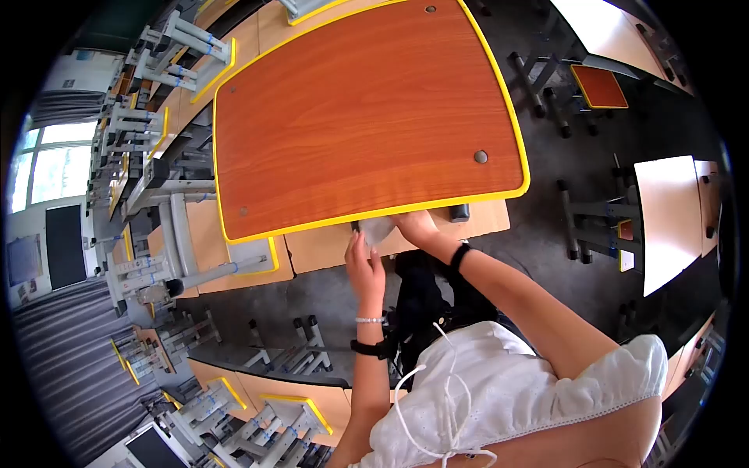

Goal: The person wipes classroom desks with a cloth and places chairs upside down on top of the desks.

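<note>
A stool with a reddish-brown wooden seat (359, 117) and yellow edging fills the upper middle, its seat top facing me. Under its near edge shows a grey metal part (376, 229), and a black foot (459, 213) pokes out further right. My left hand (364, 269) is just below the near edge, fingers bent around the grey part. My right hand (416, 227) reaches under the seat from the right and grips the stool there; its fingertips are hidden by the seat.
A light wooden desk (312, 253) runs beneath the stool. Other grey stools with yellow edges (195, 51) rest upturned on desks to the left and below. More desks (667, 218) stand at the right, over a dark grey floor. Curtains (78, 351) and a window are at far left.
</note>
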The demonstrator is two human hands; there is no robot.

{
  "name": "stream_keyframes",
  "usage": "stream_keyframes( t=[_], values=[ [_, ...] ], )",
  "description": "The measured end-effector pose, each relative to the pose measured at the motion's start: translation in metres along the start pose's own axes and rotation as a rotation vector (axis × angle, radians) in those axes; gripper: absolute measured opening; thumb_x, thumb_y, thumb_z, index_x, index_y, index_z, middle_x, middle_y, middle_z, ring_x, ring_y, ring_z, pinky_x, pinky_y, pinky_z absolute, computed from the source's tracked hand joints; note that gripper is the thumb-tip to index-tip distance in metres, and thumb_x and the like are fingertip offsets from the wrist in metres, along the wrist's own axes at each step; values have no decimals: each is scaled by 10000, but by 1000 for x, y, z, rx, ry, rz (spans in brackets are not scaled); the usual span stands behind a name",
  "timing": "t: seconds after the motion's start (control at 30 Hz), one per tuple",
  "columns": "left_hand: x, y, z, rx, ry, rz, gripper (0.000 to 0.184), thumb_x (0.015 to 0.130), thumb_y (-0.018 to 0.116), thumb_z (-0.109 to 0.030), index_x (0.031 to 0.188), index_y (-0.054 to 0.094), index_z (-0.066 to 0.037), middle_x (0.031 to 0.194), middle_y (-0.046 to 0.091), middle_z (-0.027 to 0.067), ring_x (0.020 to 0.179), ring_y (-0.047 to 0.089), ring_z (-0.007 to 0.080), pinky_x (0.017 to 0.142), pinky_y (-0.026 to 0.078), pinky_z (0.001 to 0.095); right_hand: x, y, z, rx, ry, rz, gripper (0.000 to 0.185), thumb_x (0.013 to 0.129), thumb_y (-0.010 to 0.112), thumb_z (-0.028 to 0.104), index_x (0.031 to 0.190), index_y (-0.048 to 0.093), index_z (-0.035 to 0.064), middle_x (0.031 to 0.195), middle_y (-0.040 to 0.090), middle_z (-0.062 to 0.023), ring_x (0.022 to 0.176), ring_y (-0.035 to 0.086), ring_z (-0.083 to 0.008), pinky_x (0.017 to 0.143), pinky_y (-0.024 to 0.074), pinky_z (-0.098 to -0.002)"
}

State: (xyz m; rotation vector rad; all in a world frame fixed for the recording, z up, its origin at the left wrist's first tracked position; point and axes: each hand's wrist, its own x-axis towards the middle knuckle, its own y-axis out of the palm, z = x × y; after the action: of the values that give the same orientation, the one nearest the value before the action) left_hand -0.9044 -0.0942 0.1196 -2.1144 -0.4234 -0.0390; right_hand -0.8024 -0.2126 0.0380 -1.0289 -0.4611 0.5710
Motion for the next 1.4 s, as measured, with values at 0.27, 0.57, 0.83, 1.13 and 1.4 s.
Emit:
stream_keyframes(
  t=[0.27,0.57,0.83,1.13,1.4],
  values=[
    [-51,-3,14,26,-149,110,378,840,512,-106,1196,435,-6,1145,497,203,1053,463,356,911,365,399,-57,30,-38,92,-241,238,481,702,555,118,1169,472,33,1290,422,-84,1222,357,-245,996,288,-403],
    [-34,53,22,-236,-240,338,426,864,505,-150,1250,375,-26,1192,487,194,1111,477,294,930,377,365,-228,-67,-141,-231,614,616,259,721,514,51,979,527,44,982,556,-149,935,546,-276,849,398,-422],
    [-13,75,-4,-165,-109,445,442,848,518,-123,1257,375,-40,1197,484,187,1097,482,297,930,379,359,-306,-131,-248,-253,859,-376,449,715,520,22,1149,406,11,975,567,-242,849,553,-425,741,444,-464],
    [3,106,-85,-102,159,660,458,781,536,-79,1220,421,-21,1250,423,187,1151,419,329,967,344,386,-170,-45,-109,10,274,184,688,657,568,21,1299,350,135,1426,217,-45,1300,235,-230,1052,215,-423],
    [29,209,-122,126,516,649,486,774,527,-146,1215,404,16,1297,369,213,1231,332,320,1026,245,433,-127,-37,-159,5,280,171,549,787,496,239,1305,365,112,1395,289,-32,1295,245,-216,1055,208,-404]
  ],
)
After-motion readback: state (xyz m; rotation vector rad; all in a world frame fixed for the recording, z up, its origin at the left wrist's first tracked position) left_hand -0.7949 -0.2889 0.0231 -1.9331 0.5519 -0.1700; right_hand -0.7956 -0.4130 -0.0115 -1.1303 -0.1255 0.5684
